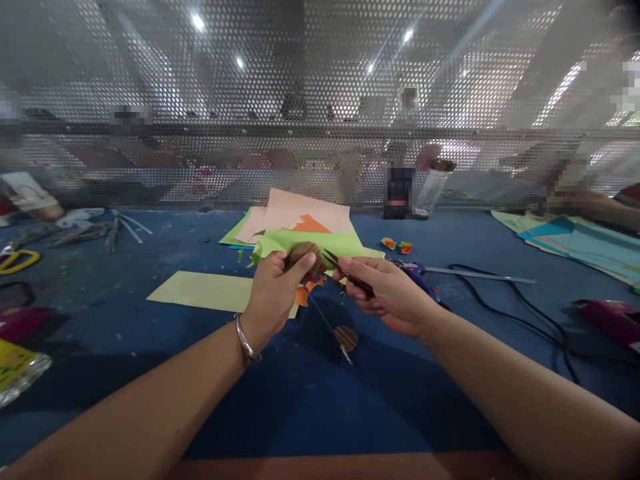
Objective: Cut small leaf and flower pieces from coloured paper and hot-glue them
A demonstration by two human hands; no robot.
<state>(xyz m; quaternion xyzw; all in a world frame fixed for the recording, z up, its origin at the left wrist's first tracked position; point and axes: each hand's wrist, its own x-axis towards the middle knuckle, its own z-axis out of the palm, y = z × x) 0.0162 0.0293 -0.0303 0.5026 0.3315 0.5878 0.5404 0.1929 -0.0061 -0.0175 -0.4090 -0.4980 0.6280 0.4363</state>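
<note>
My left hand [273, 287] is closed around a brown, round, wood-grained disc [303, 253], thumb on its near face. Just right of it, my right hand [383, 290] grips dark pointed scissors [333, 259], their tips close to the disc's edge. The finger loops are hidden in my palm. Bright green paper [325, 240] lies directly behind both hands; I cannot tell if my left fingers touch it. Below the hands, a second brown striped disc [346, 338] rests on the blue table, with a thin blue brush-like stick [327, 323] beside it. Orange paper scraps [303, 295] lie under my left hand.
Pale pink sheets [305, 210] and a pale yellow strip [200, 290] lie behind and left. Two green-orange paper pieces [397, 245], a blue glue gun [417, 273] and its black cord [520, 307] are right. A clear bottle [434, 190] stands near the perforated screen [300, 100].
</note>
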